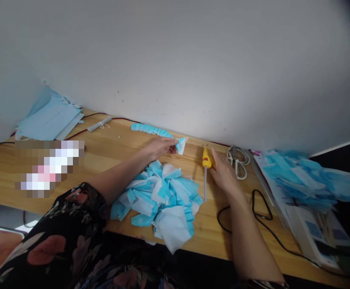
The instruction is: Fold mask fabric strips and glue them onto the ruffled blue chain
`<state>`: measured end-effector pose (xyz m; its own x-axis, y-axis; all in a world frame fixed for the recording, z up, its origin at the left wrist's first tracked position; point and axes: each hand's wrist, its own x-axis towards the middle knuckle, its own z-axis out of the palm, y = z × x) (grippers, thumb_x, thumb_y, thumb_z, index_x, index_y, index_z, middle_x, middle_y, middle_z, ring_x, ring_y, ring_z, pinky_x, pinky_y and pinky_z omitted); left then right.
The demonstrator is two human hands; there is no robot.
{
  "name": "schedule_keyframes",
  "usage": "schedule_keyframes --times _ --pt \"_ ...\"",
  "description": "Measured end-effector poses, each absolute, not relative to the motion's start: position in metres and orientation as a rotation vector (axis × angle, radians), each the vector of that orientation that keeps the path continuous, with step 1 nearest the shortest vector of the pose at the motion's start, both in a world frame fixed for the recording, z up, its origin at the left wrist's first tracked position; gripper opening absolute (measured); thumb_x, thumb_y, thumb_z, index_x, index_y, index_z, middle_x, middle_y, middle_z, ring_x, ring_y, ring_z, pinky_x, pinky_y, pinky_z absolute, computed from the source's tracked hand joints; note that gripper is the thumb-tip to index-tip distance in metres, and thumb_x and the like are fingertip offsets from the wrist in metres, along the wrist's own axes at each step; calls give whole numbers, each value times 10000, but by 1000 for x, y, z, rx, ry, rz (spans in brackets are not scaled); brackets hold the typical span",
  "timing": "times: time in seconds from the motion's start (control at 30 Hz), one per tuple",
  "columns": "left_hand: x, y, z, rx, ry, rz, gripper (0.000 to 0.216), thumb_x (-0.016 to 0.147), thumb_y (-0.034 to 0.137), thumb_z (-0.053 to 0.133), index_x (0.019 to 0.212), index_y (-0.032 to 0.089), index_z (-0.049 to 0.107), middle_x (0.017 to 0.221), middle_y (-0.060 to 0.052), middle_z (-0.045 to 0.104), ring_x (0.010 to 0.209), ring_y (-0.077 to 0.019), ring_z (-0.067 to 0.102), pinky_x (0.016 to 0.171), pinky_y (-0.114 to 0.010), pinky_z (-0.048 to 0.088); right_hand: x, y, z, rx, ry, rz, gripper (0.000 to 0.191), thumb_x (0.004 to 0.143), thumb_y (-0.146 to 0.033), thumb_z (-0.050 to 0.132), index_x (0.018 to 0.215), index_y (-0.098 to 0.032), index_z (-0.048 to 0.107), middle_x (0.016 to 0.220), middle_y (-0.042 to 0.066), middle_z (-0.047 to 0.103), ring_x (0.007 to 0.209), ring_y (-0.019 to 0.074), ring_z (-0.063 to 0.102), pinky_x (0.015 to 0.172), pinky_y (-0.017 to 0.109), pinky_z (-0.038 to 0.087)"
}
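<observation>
My left hand (163, 147) pinches a small folded blue-and-white piece of thin cloth (181, 145) above the wooden table. Just behind that hand lies a long pleated blue strip (150, 129), its right end close to my fingers. My right hand (221, 166) is closed around the right side of a yellow glue gun (206, 157), with some fingers hidden behind it. A clear glue stick (205, 184) juts from the gun's rear, toward me. Between my forearms spreads a loose heap of blue-and-white cloth pieces (162, 192).
Scissors with pale handles (239, 164) lie right of my right hand. A black cable (268, 218) curls across the table's right side. More blue pieces (310, 176) cover papers at far right. Stacked blue face masks (52, 116) and bundled clear sticks (99, 124) sit back left.
</observation>
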<state>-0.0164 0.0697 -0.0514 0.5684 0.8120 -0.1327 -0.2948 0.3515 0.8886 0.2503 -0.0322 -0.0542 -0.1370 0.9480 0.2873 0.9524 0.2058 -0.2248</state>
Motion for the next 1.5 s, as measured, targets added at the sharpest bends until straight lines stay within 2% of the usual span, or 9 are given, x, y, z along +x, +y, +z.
schedule_keyframes --times 0.27,0.43,0.63,0.73,0.83,1.03,1.2,1.37,1.5 --pt "-15 70 -51 985 670 808 317 680 378 790 710 108 626 596 -22 629 562 -104 574 631 -256 413 256 -31 -55 -1747 -2172 117 684 770 -165 498 1448 -181 405 1329 147 593 1213 319 549 1012 503 426" --pt "-11 67 -47 1065 710 861 324 685 409 766 703 114 634 603 -18 630 557 -96 557 626 -251 411 236 -35 -37 -1688 -1903 7 504 847 -263 503 1346 -192 507 1235 137 642 1169 311 560 1014 532 406" --pt "-4 50 -27 1241 739 898 367 672 475 747 697 120 658 616 -10 626 603 -103 554 660 -259 429 191 -47 -30 -1511 -1605 416 637 847 -392 596 1439 -266 398 1140 79 659 1000 223 611 913 434 475" --pt "-3 41 -12 1304 724 892 396 652 502 754 714 119 673 621 -3 628 613 -102 550 676 -258 436 179 -49 -32 -1430 -1566 578 752 821 -408 638 1486 -250 325 1154 90 655 1007 226 606 893 418 477" --pt "-5 37 -3 1331 707 901 419 646 525 753 716 119 677 632 -6 632 618 -101 548 677 -255 437 176 -49 -34 -1389 -1540 661 782 818 -411 646 1499 -238 302 1139 95 659 1036 241 596 901 428 470" --pt "-7 39 -4 1301 704 925 392 689 511 733 743 126 681 655 -15 640 644 -105 563 697 -260 445 176 -50 -34 -1335 -1518 558 604 838 -387 625 1401 -281 432 1061 66 654 986 226 586 933 441 447" --pt "-2 34 -7 1278 692 900 376 694 490 739 735 122 679 656 -13 636 652 -109 566 707 -263 446 167 -51 -33 -1329 -1495 685 617 812 -389 654 1379 -254 449 1030 53 645 953 214 588 897 404 463" --pt "2 29 -8 1246 664 914 363 688 469 748 765 120 688 629 0 612 629 -101 553 679 -254 438 164 -52 -32 -1348 -1465 759 386 816 -412 642 1155 -231 609 993 40 657 884 197 591 835 357 474" --pt "5 27 -11 1192 658 910 338 691 440 749 754 117 675 647 -4 616 615 -94 549 664 -251 435 164 -53 -33 -1412 -1449 769 309 799 -437 648 1013 -213 649 887 28 666 781 186 589 764 340 473"
